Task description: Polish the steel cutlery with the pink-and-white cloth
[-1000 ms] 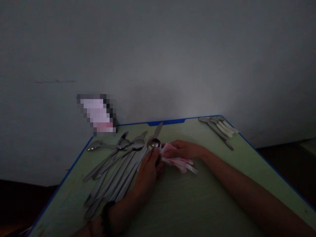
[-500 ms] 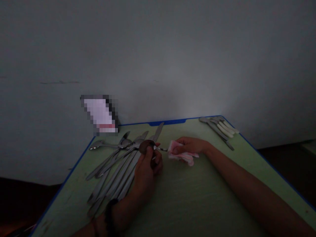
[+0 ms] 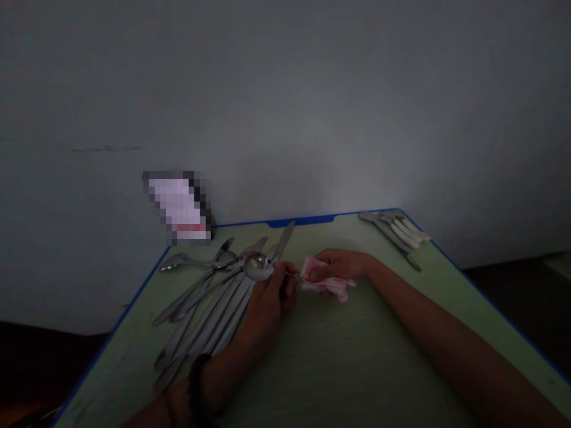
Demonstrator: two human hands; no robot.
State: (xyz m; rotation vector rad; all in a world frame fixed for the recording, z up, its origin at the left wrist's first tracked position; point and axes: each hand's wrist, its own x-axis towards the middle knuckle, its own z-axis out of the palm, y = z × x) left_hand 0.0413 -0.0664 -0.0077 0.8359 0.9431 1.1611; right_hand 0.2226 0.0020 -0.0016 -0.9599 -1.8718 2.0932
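A shiny metal spoon [image 3: 257, 267] is held crosswise in front of me, its bowl pointing left. My left hand [image 3: 274, 294] is closed on its neck, just behind the bowl. My right hand [image 3: 336, 267] is closed round a pink and white cloth [image 3: 328, 283], which wraps the far end of the spoon's handle and hides it. Beneath and left of the spoon's bowl lies a loose pile of metal cutlery [image 3: 214, 315], with several knives and spoons crossing one another.
The pale green table [image 3: 357, 368] has a blue rim and stands against a grey wall [image 3: 312, 107]. At the far right corner lies a small group of cutlery [image 3: 395, 232], some with white handles. A blurred-out upright device [image 3: 181, 208] leans at the far left corner.
The spoon has turned over, so its bowl now shows a bright face instead of a dark one. My left thumb has moved off the bowl to the neck. The cloth has shifted slightly left.
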